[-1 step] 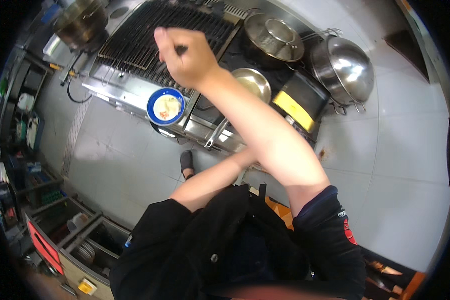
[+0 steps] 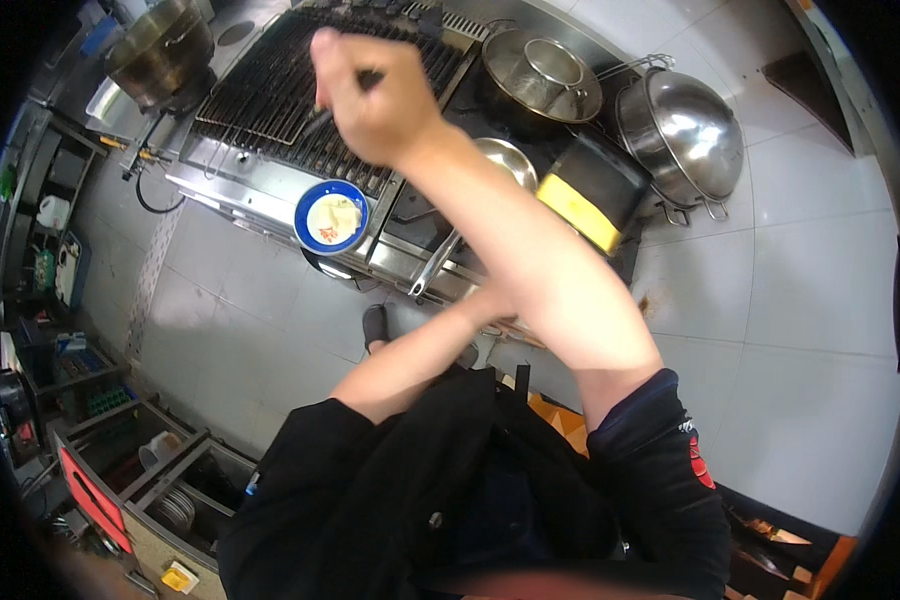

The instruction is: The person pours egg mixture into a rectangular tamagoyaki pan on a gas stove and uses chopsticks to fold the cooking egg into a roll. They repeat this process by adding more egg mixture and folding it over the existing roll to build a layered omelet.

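Note:
My right hand [image 2: 380, 100] is raised over the grill grate [image 2: 270, 85], its fingers curled closed. A small dark shape shows below the fingers, too blurred to name. My right forearm crosses over my left wrist, hiding most of my left hand [image 2: 492, 303]; its fingers do not show. Below my right hand, on the range's front edge, sits a blue-rimmed bowl [image 2: 305, 232] with creamy white contents and orange-red bits. Nearer my left hand, the long handle [image 2: 435, 268] of a shallow metal pan [image 2: 513, 160] sticks out over the front edge, and my forearm partly covers the pan.
Right of the grill stand a dark pan [image 2: 500, 95] holding a strainer [image 2: 553, 62], a black-and-yellow box-shaped thing [image 2: 595, 185] and a large domed steel pot [image 2: 695, 130]. A metal pot [image 2: 160, 60] stands far left. Shelving [image 2: 100, 400] lines the left side.
My right hand has shifted slightly up and away, still closed. My left forearm has moved a little left. The bowl and the pan stay in place.

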Demonstrator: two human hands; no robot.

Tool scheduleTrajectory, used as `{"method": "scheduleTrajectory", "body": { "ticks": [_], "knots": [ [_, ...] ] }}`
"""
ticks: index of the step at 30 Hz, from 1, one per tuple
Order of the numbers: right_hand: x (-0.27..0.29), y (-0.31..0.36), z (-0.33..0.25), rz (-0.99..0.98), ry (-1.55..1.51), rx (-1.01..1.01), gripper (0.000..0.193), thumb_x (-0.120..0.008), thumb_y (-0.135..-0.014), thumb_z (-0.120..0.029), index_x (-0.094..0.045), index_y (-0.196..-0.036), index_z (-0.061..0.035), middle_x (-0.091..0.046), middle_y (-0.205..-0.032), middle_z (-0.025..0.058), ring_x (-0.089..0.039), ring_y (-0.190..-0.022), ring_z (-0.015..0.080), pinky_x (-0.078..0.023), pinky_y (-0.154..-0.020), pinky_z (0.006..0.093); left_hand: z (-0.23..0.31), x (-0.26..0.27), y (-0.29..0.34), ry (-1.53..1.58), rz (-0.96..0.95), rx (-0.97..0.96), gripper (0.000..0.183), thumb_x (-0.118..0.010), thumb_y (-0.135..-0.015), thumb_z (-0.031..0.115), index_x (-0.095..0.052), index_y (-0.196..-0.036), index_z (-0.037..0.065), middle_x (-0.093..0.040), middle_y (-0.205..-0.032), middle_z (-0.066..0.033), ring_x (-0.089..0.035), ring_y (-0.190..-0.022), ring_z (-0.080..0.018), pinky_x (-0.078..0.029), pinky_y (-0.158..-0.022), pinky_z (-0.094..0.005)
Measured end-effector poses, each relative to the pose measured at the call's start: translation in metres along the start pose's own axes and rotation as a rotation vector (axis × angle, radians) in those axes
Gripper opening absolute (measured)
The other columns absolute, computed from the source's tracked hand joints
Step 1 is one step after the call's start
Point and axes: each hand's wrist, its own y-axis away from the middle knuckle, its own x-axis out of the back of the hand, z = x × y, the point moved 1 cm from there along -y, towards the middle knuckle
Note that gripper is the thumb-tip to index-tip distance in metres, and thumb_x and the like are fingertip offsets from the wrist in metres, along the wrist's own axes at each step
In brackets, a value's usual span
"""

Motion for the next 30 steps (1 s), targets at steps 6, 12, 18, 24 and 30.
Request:
{"method": "scheduleTrajectory", "body": {
  "ticks": [6,12,18,24,30],
  "knots": [
    [0.085,-0.050,-0.039,0.259,-0.681,-0.103,0.041,-0.039,-0.104,-0.026,-0.059,-0.077,-0.0025,-0.064,-0.074,0.0139,-0.059,-0.069,0.0205,-0.047,-0.066,0.0313,0.115,0.115,0.030,-0.456,0.207,0.535,0.033,-0.064,-0.093,0.032,-0.060,-0.081,0.002,-0.058,-0.061,-0.0042,-0.052,-0.044,-0.0113,-0.041,-0.044,-0.0290],
    [0.069,0.019,-0.060,0.545,-0.345,-0.166,0.055,-0.027,-0.106,-0.039,-0.040,-0.062,-0.0085,-0.051,-0.058,0.0119,-0.042,-0.050,0.0157,-0.035,-0.046,0.0282,0.153,0.223,0.136,-0.416,0.650,0.468,0.029,-0.062,-0.097,0.026,-0.051,-0.079,0.005,-0.046,-0.054,0.0021,-0.044,-0.039,-0.0090,-0.034,-0.036,-0.0270],
    [-0.023,0.147,0.056,0.428,-0.211,-0.779,0.047,-0.034,-0.106,-0.034,-0.045,-0.068,-0.0082,-0.050,-0.064,0.0035,-0.047,-0.057,0.0134,-0.037,-0.054,0.0270,0.149,0.268,0.210,-0.501,0.983,0.421,0.029,-0.063,-0.097,0.024,-0.048,-0.078,0.007,-0.047,-0.056,0.0014,-0.043,-0.039,-0.0071,-0.033,-0.035,-0.0265],
    [-0.083,0.186,0.088,0.133,0.205,-0.664,0.040,-0.041,-0.100,-0.023,-0.049,-0.069,-0.0009,-0.049,-0.062,0.0137,-0.053,-0.058,0.0289,-0.040,-0.056,0.0375,0.128,0.275,0.239,-0.655,1.096,0.437,0.027,-0.063,-0.096,0.023,-0.054,-0.080,0.004,-0.052,-0.052,-0.0012,-0.052,-0.042,-0.0113,-0.040,-0.041,-0.0297],
    [-0.112,0.175,0.087,0.007,0.352,-0.518,0.029,-0.045,-0.098,-0.020,-0.053,-0.078,-0.0018,-0.054,-0.073,0.0185,-0.056,-0.068,0.0412,-0.043,-0.060,0.0427,0.107,0.266,0.247,-0.597,1.072,0.425,0.028,-0.063,-0.095,0.024,-0.051,-0.077,0.006,-0.050,-0.051,0.0001,-0.049,-0.040,-0.0101,-0.038,-0.040,-0.0289]
  ]
}}
